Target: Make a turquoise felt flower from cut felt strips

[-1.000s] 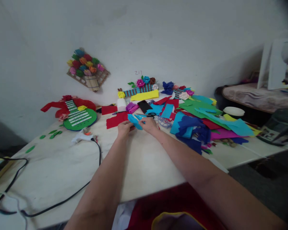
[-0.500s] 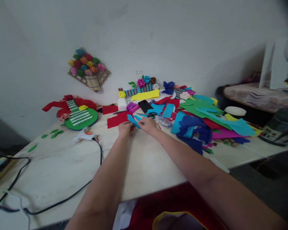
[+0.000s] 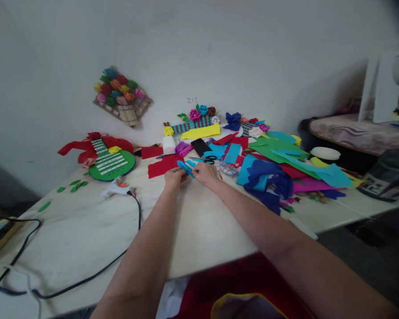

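A piece of light blue crepe paper (image 3: 186, 168) is pinched between my two hands above the middle of the table. My left hand (image 3: 174, 177) is closed on its left side, and my right hand (image 3: 204, 173) grips it from the right. Its lower part is hidden by my fingers. Just behind my left hand lies a red sheet of crepe paper (image 3: 162, 166). Black-handled scissors (image 3: 209, 160) rest beyond my right hand, beside a dark phone (image 3: 200, 147).
A white glue gun (image 3: 116, 189) with a black cord lies to the left, near a green and red guitar-shaped craft (image 3: 115, 165). Blue, green and red papers (image 3: 269, 175) are heaped at right. A dark jar (image 3: 389, 177) stands at the far right.
The blue paper between my fingers looks slightly narrower and more gathered. My hands have hardly moved, and the table's other things lie as before.
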A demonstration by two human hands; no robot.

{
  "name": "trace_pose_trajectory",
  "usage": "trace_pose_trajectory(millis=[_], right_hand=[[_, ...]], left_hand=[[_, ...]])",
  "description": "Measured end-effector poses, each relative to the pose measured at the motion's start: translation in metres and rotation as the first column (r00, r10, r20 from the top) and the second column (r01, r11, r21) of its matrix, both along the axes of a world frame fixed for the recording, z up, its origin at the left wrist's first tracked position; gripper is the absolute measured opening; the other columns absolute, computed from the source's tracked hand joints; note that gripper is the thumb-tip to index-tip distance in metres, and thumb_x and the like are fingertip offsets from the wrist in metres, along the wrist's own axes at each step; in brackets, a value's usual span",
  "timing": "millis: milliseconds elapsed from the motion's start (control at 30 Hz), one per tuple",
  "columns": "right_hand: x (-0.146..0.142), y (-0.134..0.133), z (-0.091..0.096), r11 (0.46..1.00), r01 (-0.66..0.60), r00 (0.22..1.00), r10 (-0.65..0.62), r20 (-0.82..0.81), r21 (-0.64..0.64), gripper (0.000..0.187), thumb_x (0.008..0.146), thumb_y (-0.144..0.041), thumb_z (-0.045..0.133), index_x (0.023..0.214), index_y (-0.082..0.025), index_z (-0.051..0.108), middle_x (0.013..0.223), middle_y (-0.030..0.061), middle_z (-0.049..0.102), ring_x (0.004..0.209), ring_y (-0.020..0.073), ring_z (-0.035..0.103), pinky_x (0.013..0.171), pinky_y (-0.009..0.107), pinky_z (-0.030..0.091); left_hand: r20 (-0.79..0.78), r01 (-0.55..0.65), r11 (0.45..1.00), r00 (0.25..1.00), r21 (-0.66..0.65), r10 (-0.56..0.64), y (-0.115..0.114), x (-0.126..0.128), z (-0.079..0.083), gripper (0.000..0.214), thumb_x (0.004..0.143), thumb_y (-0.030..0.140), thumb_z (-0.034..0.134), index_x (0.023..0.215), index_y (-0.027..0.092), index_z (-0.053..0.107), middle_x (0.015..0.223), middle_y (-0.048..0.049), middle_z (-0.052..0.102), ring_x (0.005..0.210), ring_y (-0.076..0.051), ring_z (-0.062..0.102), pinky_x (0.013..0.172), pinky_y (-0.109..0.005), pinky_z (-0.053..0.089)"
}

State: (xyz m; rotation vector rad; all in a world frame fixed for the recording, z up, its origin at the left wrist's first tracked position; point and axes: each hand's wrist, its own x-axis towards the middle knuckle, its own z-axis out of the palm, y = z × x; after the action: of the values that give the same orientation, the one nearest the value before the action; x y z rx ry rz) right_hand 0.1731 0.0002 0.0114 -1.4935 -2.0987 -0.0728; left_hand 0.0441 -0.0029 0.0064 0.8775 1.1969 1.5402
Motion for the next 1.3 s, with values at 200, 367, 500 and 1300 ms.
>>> trace_pose_trajectory(millis=[200,367,500,1300], right_hand=[[0.0006,0.0004,0.0002,1.000,-0.013,1.000,0.014,0.006,-0.011,0.024,0.079,-0.031,0.047,0.081,-0.024,0.070,0.097,0.0036,0.067,0.087,0.0185,0.059,0.070,0.026,0.043],[0.0009,0.0012,-0.0013,1.000,-0.014,1.000,0.014,0.016,-0.020,0.025,0.080,-0.032,0.046,0.082,-0.024,0.070,0.098,0.0038,0.067,0.088,0.0181,0.059,0.070,0.025,0.042],[0.0009,0.0022,-0.0028,1.000,-0.025,0.999,0.024,0.035,0.008,0.026,0.080,-0.031,0.045,0.081,-0.023,0.070,0.095,0.0042,0.067,0.086,0.0188,0.060,0.068,0.026,0.042],[0.0054,0.0010,0.0031,0.991,-0.105,0.975,0.086,-0.206,-0.084,0.028,0.073,-0.041,0.057,0.093,-0.024,0.068,0.101,0.0005,0.065,0.091,0.0164,0.059,0.077,0.024,0.044]], left_hand=[[0.049,-0.011,1.000,0.999,0.000,0.011,0.0017,-0.0007,0.0025,0.014,0.050,0.020,0.063,0.061,0.012,0.060,0.055,-0.0046,0.062,0.050,-0.015,0.059,0.057,-0.030,0.050],[0.033,0.012,1.000,0.999,0.011,-0.012,0.0002,-0.0015,0.0041,0.020,0.049,0.024,0.068,0.063,0.012,0.060,0.058,-0.0058,0.063,0.051,-0.015,0.059,0.058,-0.030,0.050],[-0.008,0.026,0.999,1.000,0.026,-0.025,-0.0024,-0.0019,0.0044,0.020,0.047,0.022,0.069,0.063,0.012,0.061,0.057,-0.0054,0.063,0.052,-0.015,0.059,0.059,-0.030,0.050],[0.024,-0.014,1.000,1.000,-0.026,0.015,0.0046,-0.0042,-0.0017,0.011,0.048,0.016,0.062,0.057,0.013,0.057,0.052,-0.0044,0.060,0.050,-0.016,0.058,0.057,-0.032,0.051]])
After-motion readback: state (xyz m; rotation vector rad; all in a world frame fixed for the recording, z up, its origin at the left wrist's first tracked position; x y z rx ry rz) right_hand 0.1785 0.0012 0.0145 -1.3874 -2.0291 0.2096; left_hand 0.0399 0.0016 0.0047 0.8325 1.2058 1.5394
